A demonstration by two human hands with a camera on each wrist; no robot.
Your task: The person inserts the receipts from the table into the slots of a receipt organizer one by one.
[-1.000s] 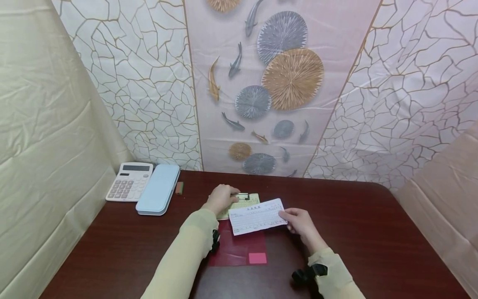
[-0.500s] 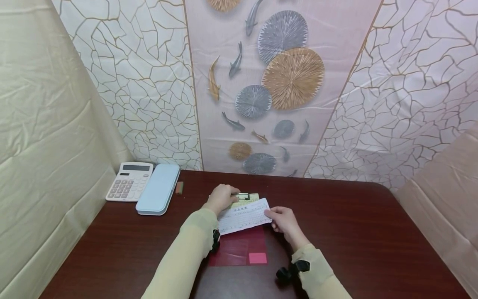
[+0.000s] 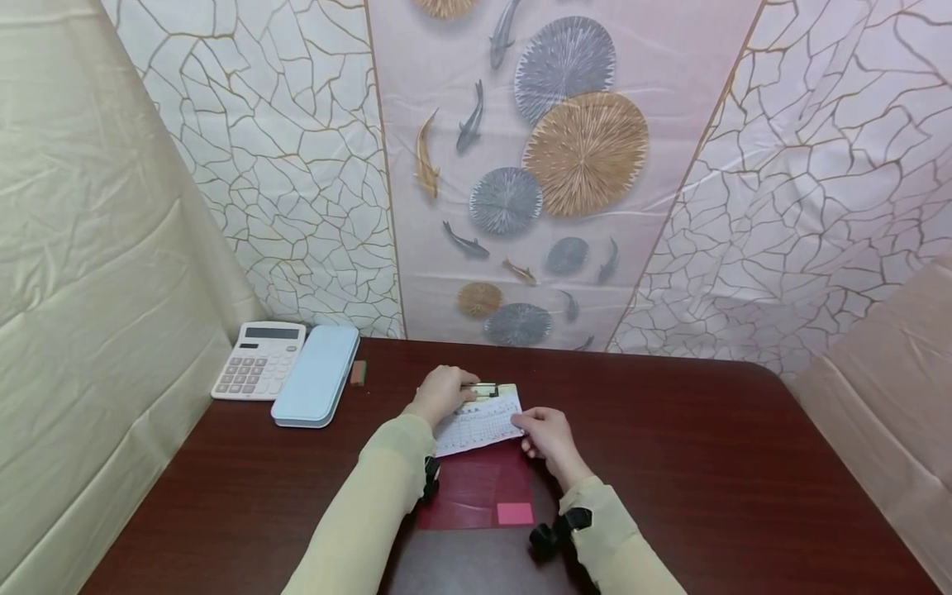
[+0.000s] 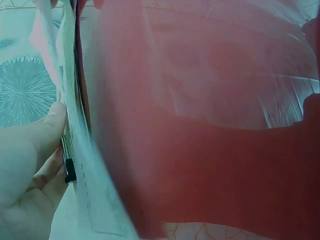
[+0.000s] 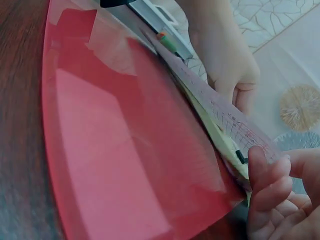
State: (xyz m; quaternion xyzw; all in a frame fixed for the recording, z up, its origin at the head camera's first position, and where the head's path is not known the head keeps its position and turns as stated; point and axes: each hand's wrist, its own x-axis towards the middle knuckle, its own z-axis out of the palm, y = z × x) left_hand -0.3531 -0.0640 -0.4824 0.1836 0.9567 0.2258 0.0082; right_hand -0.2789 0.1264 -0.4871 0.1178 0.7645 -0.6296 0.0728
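A white printed form [image 3: 478, 430] slants over yellow-green sheets [image 3: 509, 389] on a translucent red plastic folder [image 3: 461, 496]. My right hand [image 3: 546, 438] pinches the form's right edge between thumb and fingers. At the top of the stack, my left hand [image 3: 440, 395] grips the folder's metal clip [image 3: 487, 387], which covers part of it. The clip's black end [image 4: 70, 170] shows beside the curled fingers in the left wrist view. In the right wrist view the form [image 5: 220, 110] runs edge-on above the yellow-green sheets, its corner held at my right fingertips [image 5: 257, 159].
A white calculator [image 3: 256, 364] and a light blue case [image 3: 316, 376] lie at the back left of the dark wooden table [image 3: 706, 463]. Beside the case is a small green and orange eraser-like block [image 3: 358, 373]. A pink label [image 3: 515, 514] marks the folder's lower right corner.
My right hand has carried the form left and slightly away from me, so it now overlaps more of the yellow-green sheets. The left hand has stayed at the clip.
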